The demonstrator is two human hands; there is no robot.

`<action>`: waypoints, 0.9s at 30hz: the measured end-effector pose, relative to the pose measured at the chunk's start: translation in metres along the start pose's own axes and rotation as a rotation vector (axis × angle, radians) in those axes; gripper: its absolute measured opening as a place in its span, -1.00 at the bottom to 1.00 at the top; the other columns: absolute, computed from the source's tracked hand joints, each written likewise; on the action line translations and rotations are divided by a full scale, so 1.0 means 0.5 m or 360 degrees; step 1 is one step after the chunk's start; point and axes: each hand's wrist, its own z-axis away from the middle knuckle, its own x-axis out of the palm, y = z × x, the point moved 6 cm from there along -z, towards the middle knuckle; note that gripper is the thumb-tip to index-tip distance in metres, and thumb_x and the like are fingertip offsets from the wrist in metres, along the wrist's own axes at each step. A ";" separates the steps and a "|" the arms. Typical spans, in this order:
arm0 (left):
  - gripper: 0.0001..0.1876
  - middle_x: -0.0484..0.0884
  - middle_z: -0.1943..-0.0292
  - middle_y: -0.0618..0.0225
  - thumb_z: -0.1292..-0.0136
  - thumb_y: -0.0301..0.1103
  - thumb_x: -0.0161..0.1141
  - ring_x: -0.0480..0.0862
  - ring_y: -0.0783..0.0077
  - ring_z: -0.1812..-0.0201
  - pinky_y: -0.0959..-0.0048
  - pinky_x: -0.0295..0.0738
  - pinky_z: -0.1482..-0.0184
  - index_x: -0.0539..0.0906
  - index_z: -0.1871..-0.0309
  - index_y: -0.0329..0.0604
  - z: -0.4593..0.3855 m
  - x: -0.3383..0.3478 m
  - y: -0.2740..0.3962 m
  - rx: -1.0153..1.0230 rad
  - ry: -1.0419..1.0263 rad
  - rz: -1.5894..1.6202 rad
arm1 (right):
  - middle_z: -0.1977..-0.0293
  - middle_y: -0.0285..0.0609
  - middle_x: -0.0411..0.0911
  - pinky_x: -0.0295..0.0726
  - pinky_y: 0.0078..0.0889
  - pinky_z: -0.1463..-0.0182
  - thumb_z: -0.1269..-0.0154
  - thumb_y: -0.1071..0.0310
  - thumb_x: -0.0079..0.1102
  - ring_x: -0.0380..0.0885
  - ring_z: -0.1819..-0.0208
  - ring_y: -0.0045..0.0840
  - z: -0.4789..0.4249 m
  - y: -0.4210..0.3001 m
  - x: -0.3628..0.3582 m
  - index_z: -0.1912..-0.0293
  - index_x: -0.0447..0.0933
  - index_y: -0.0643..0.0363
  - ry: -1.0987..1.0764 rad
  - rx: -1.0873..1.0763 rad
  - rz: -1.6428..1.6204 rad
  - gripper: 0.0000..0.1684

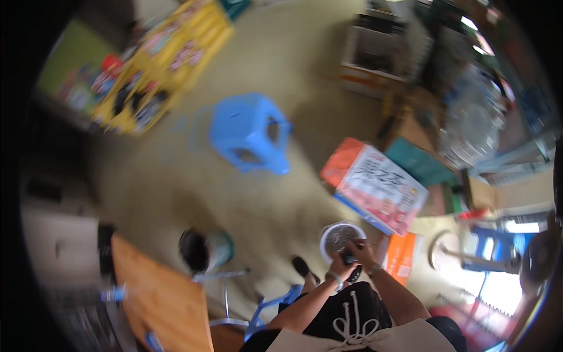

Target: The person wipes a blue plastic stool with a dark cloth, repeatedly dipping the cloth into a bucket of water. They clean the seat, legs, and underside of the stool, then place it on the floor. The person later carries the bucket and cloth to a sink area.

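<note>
My left hand (340,266) and my right hand (361,251) are close together over the near side of a round white bucket (324,244). Between them is a small dark object (348,257), blurred, whose kind I cannot tell; both hands seem to grip it. Inside the bucket lies something greyish, perhaps water, too blurred to tell. The bucket stands on the floor just ahead of my feet.
A blue plastic stool (239,121) stands ahead. Cartons, including a printed pink and white box (382,185), lie on the right. A yellow rack (193,57) holds small items at upper left. A trash bin (218,250) and a wooden table (165,295) are left.
</note>
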 end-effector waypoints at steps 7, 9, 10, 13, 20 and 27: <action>-0.25 0.67 0.24 0.27 -0.04 0.26 0.45 0.70 0.41 0.33 0.42 0.62 0.32 0.60 -0.06 -0.25 0.136 -0.144 0.179 -0.0283 -0.0677 0.0643 | 0.09 -0.10 0.64 0.57 -0.38 -0.04 -0.45 0.32 0.12 0.60 0.08 -0.47 0.176 -0.230 -0.072 -0.11 0.55 0.34 -0.0565 -0.0545 0.0362 -0.65; -0.35 0.70 0.25 0.25 -0.31 0.21 0.23 0.74 0.46 0.43 0.50 0.72 0.39 0.52 -0.21 -0.15 0.194 -0.141 0.172 -0.0471 -0.0620 0.1194 | 0.08 -0.11 0.64 0.54 -0.41 -0.06 -0.49 0.38 0.04 0.59 0.06 -0.47 0.200 -0.265 -0.068 -0.08 0.57 0.35 -0.0688 -0.0823 0.0392 -0.69; -0.38 0.71 0.23 0.24 -0.34 0.22 0.18 0.75 0.44 0.44 0.48 0.72 0.41 0.52 -0.22 -0.11 0.215 -0.157 0.184 -0.0501 -0.0557 0.1346 | 0.09 -0.08 0.63 0.53 -0.39 -0.09 -0.49 0.35 0.07 0.59 0.04 -0.42 0.202 -0.291 -0.067 -0.09 0.55 0.35 -0.0665 -0.1070 0.0544 -0.68; -0.47 0.71 0.17 0.21 -0.44 0.17 0.05 0.74 0.35 0.46 0.41 0.70 0.48 0.47 -0.26 0.04 0.248 -0.134 0.151 -0.0504 -0.0311 0.1901 | 0.00 -0.08 0.59 0.51 -0.37 -0.12 -0.56 0.28 0.03 0.55 -0.02 -0.41 0.248 -0.387 -0.067 -0.13 0.51 0.34 -0.0371 -0.1626 0.0720 -0.66; -0.31 0.68 0.15 0.13 -0.44 0.33 -0.09 0.71 0.13 0.37 0.10 0.66 0.33 0.49 -0.18 -0.18 0.303 -0.180 0.089 -0.0512 0.0101 0.2112 | 0.09 -0.26 0.54 0.42 -0.50 -0.13 -0.61 0.26 -0.10 0.46 0.04 -0.60 0.580 -0.568 0.082 -0.09 0.52 0.29 -0.1230 -0.1419 0.0582 -0.67; -0.46 0.65 0.18 0.27 -0.51 0.15 -0.04 0.69 0.44 0.25 0.39 0.66 0.30 0.47 -0.18 -0.17 0.405 -0.389 0.046 0.0346 0.1034 0.2033 | 0.33 -0.37 0.43 0.43 -0.61 0.27 -0.60 0.12 -0.09 0.43 0.34 -0.68 0.764 -0.398 0.231 -0.06 0.47 0.15 -0.1926 -0.0563 0.0374 -0.67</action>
